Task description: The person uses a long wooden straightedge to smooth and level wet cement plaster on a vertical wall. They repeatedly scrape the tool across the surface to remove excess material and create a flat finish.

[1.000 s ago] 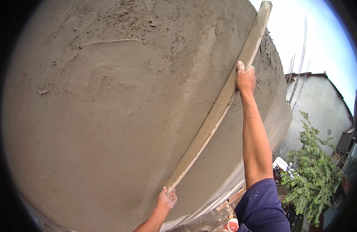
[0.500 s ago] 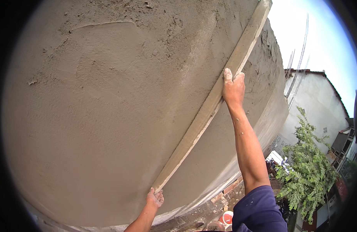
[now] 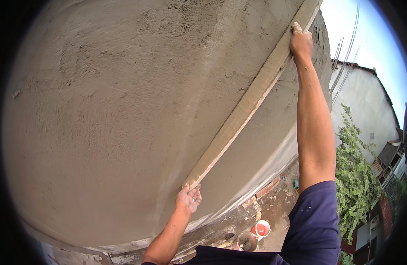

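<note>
A long wooden straightedge lies slantwise against a wall of wet grey plaster, running from lower middle to upper right. My right hand is closed around it high up, with the arm stretched out and the thumb on the near face. At the lower end my left hand holds the board, palm partly turned toward me and fingers curled at its tip. The plaster is smoother low down and rougher near the top. A pale vertical streak shows left of the board.
Below on the ground stand a bucket of grey material and a white-rimmed bucket with red inside. Loose bricks lie along the wall's foot. To the right are a leafy tree, a pale building and thin bars.
My right hand is higher up along the straightedge, and that arm reaches farther. My left hand stays at the lower end. The view has shifted, showing more of the ground and buckets.
</note>
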The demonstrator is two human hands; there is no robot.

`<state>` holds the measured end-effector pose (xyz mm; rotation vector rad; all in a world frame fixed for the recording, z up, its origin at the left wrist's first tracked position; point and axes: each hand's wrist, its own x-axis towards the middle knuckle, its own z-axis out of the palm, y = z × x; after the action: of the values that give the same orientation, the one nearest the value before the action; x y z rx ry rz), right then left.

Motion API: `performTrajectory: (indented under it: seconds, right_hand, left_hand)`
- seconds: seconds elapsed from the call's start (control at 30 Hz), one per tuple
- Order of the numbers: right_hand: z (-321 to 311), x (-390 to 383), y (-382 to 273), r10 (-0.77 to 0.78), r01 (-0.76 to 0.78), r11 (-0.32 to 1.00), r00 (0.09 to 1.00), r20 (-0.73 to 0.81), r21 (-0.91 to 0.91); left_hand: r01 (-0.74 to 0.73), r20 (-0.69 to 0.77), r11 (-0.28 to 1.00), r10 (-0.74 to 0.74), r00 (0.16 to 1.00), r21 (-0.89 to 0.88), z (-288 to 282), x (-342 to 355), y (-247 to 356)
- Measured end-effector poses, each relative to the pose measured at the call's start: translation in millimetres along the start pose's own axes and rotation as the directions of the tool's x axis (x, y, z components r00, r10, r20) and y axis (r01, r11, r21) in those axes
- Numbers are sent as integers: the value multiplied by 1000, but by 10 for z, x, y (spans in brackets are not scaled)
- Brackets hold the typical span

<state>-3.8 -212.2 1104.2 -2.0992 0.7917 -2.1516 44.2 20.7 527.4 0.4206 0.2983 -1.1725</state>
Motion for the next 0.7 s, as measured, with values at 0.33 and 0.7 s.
performTrajectory:
  seconds: [0.33,0.7]
  right_hand:
    - [-17,16,9,10,-23,988,996,87,151]
    - [90,21,123,-88,90,995,995,-40,51]
  left_hand:
    - [-26,110,999,22,994,39,-115,7,26]
    - [-88,70,993,82,994,76,-109,-19,25]
